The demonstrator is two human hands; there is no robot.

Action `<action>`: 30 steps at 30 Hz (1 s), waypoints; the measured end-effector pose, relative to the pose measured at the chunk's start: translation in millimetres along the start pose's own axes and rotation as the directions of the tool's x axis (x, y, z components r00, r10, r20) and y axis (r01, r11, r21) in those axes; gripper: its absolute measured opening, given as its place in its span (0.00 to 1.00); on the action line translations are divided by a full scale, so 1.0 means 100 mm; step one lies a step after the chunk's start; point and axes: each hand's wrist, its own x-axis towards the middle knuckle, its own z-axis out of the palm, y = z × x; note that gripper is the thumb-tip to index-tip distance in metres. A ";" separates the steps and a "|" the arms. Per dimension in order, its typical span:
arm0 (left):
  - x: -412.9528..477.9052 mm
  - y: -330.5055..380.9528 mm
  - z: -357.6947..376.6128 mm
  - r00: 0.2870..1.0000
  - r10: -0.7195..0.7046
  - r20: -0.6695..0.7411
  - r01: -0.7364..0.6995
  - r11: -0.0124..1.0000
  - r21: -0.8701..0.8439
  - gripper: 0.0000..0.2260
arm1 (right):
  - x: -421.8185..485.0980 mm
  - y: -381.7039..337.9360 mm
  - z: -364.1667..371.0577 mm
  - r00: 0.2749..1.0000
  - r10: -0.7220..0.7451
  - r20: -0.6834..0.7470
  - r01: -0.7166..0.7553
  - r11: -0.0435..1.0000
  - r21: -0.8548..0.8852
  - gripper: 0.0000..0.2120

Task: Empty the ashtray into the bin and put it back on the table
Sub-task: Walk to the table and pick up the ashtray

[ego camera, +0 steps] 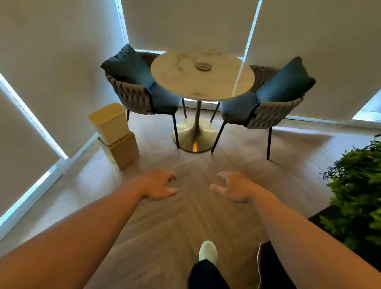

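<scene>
A small round metal ashtray (pixel 204 66) sits near the far middle of a round marble table (pixel 179 81) on a gold pedestal. A cream bin (pixel 109 122) with a closed lid stands on the floor at the left, leaning against the wall. My left hand (pixel 158 185) and my right hand (pixel 233 187) are stretched out in front of me over the floor, well short of the table. Both hold nothing and their fingers are loosely apart.
Two woven chairs with blue cushions, one on the left (pixel 134 86) and one on the right (pixel 271 100), flank the table. A brown cardboard box (pixel 122 152) sits under the bin. A green plant (pixel 367 187) stands at the right. My foot in a white shoe (pixel 208 250) steps on the wooden floor.
</scene>
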 end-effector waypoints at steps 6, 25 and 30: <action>0.68 -0.09 -0.08 0.993 -0.060 0.102 0.058 0.998 0.023 0.25 | 0.62 0.26 -0.03 0.998 0.034 0.060 -0.038 0.997 0.069 0.38; 3.36 -0.15 -1.29 0.986 -0.068 0.155 0.076 0.996 -0.045 0.24 | 3.06 1.01 -1.38 0.977 0.045 0.211 -0.066 0.993 0.093 0.40; 4.14 -0.53 -1.69 0.990 -0.038 0.135 0.047 0.997 -0.061 0.25 | 3.92 0.99 -1.66 0.983 0.041 0.180 -0.057 0.994 0.090 0.39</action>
